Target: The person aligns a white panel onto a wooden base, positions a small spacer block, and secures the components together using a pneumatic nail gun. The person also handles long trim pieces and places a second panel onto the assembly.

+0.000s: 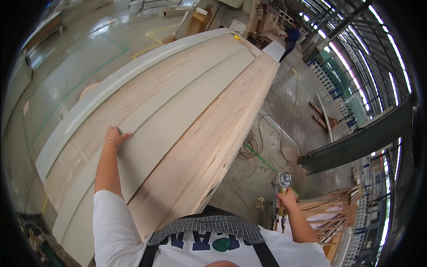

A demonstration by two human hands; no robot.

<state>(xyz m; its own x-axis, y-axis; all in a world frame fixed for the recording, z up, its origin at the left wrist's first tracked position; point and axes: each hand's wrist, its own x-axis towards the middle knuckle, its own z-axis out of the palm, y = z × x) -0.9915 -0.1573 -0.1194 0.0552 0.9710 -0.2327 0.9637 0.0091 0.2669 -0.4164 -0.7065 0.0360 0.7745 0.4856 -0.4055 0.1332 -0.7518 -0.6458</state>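
- Panel: long door-like slab, pale wood bands alternating with grey-primed strips, lying flat on a tabletop that it hides; runs from the lower left of the view, just before the person, to the upper middle, and fills most of the centre.
- Grey strip: wide primed band down the middle of the panel, between two bare wood bands.
- Left edge: pale grey border along the panel's far long side, next to the floor.
- Floor: polished concrete with green and yellow lines on the left; rougher and dusty on the right of the panel.
- Dark beam: long dark-green length lying aslant on the right, well apart from the panel.
- Wood stack: pile of thin pale frames at lower right, just beyond the right hand.
- Hose: loose coils on the floor beside the panel's right edge.
- Co-worker: person in blue, far off past the panel's far end.
- Left hand: laid flat and open on the panel, palm down, fingers spread at the border of a wood band and the grey strip; beaded bracelet on the wrist.
- Right hand: held out to the side over the floor, well clear of the panel; grip closed around the nail gun.
- Nail gun: metal-headed tool with a yellow part, hanging upright in the right hand.
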